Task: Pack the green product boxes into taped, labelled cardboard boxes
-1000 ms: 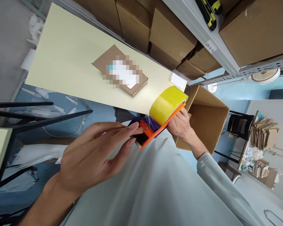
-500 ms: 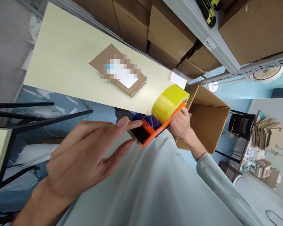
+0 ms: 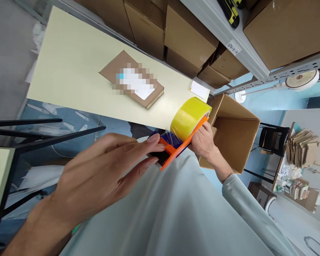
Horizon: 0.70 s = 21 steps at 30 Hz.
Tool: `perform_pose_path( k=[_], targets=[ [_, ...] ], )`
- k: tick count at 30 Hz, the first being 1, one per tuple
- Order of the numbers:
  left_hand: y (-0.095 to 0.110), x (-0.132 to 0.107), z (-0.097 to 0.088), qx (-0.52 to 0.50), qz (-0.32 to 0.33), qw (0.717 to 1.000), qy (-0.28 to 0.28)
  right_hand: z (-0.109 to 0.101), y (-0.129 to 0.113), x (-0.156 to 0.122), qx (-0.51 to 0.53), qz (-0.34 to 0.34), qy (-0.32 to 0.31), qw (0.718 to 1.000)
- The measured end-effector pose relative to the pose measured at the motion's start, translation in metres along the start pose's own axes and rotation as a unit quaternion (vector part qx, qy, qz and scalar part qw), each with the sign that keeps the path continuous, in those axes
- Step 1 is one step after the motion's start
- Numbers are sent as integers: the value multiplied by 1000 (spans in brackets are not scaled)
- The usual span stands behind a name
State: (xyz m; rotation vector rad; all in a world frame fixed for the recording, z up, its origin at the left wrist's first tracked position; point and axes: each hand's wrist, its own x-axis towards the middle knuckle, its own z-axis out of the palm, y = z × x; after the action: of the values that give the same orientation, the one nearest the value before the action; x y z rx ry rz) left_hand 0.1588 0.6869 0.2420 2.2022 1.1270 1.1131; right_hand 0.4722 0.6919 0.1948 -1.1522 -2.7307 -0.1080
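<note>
An orange tape dispenser (image 3: 174, 155) with a yellow tape roll (image 3: 188, 118) is held in front of my chest. My right hand (image 3: 203, 142) is closed around its handle behind the roll. My left hand (image 3: 101, 174) reaches in from the lower left. Its forefinger lies on top of the dispenser's front end and its thumb presses from below by the black cutter, where clear tape leads off the roll. On the cream table (image 3: 69, 53) beyond lies a flat brown cardboard parcel (image 3: 108, 69) with a white label.
An open empty cardboard box (image 3: 237, 142) stands to the right of the table. A small white card (image 3: 199, 89) lies at the table's corner. Stacked cartons (image 3: 186, 39) fill the metal shelving behind. A black metal frame (image 3: 42, 137) is at left and a white fan (image 3: 300, 80) at right.
My left fingers lifted a little off the dispenser's front half a second ago and now pinch it again. My right hand and the roll have barely moved.
</note>
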Motion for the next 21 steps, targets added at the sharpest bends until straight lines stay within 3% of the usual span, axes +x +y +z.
perform_pose_path(
  k=[5,8,16,21],
  targets=[
    [0,-7,-2,-17,24,1000,8,-2,-6,2,15,28,-23,999],
    [2,-7,-5,-25,4,1000,7,-3,-9,2,12,25,-22,999],
    [12,-12,-11,-23,-39,998,-32,-4,-14,1,-28,-45,-28,998],
    [6,-21,-9,-55,-39,996,-50,-6,-17,7,-47,-75,-11,996]
  ],
)
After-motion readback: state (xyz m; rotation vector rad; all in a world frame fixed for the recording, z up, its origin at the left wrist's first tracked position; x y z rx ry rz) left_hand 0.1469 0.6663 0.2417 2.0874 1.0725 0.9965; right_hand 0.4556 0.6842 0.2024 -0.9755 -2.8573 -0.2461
